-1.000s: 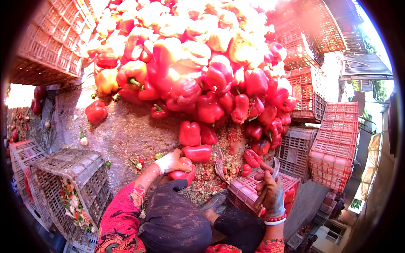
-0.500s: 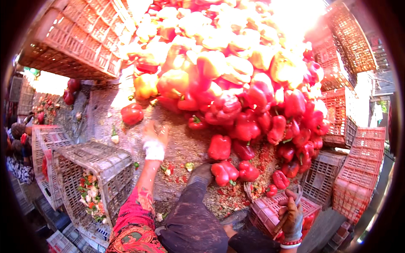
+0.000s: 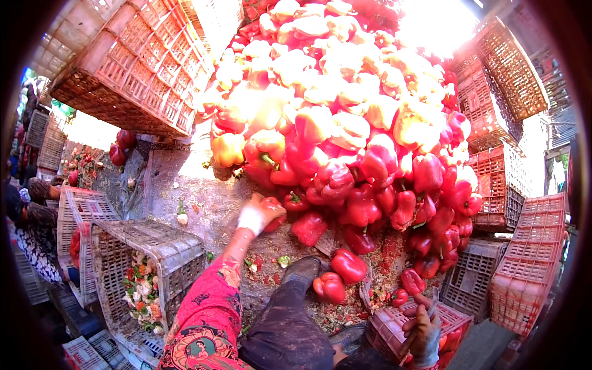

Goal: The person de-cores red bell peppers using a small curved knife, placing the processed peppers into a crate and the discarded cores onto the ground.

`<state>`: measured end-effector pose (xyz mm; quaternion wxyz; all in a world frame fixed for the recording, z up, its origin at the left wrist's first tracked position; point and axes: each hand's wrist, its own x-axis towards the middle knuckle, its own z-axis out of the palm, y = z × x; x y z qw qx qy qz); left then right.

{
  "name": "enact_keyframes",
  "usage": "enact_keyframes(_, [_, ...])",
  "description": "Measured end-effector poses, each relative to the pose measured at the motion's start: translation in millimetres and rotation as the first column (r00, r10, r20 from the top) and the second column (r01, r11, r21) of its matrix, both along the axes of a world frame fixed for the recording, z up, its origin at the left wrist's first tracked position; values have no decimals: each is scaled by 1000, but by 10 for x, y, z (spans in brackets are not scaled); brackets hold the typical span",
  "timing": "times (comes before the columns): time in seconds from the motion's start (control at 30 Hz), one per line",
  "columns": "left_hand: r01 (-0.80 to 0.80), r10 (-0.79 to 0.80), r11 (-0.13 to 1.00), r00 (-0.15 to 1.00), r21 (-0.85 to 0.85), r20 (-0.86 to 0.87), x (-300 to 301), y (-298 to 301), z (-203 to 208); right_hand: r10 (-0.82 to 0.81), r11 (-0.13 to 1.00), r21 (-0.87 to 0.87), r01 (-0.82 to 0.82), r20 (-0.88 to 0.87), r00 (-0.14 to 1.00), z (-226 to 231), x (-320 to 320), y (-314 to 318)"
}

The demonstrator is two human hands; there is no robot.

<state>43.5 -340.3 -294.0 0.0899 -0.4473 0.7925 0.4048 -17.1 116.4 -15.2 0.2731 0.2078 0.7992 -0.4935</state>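
My left hand, with a white band at the wrist, is closed over a red bell pepper at the near left edge of a big pile of red peppers. Its fingers partly cover the pepper. At the lower right my right hand, in a greyish glove, is closed on a knife with its thin blade pointing up. That hand is above a pink crate holding red peppers. Loose peppers lie by my shoe.
A tilted grey crate with pepper cores stands to my left. A large crate is at the upper left; stacked crates line the right. Another person is at the far left. Seeds and scraps litter the ground sheet.
My left hand, empty before, has moved right and now holds a pepper. The lone pepper at the left is gone from its spot. Loose peppers near my shoe have shifted.
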Motion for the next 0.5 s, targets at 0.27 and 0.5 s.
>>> enact_keyframes(0.27, [322, -272, 815, 947, 482, -173, -28, 1789, 262, 16, 1000, -17, -16, -10, 1000, -84, 48, 81])
enact_keyframes(0.5, [-175, -98, 857, 868, -485, -486, -930, -56, 1440, -72, 997, -29, 73, 37, 997, 44, 143, 159])
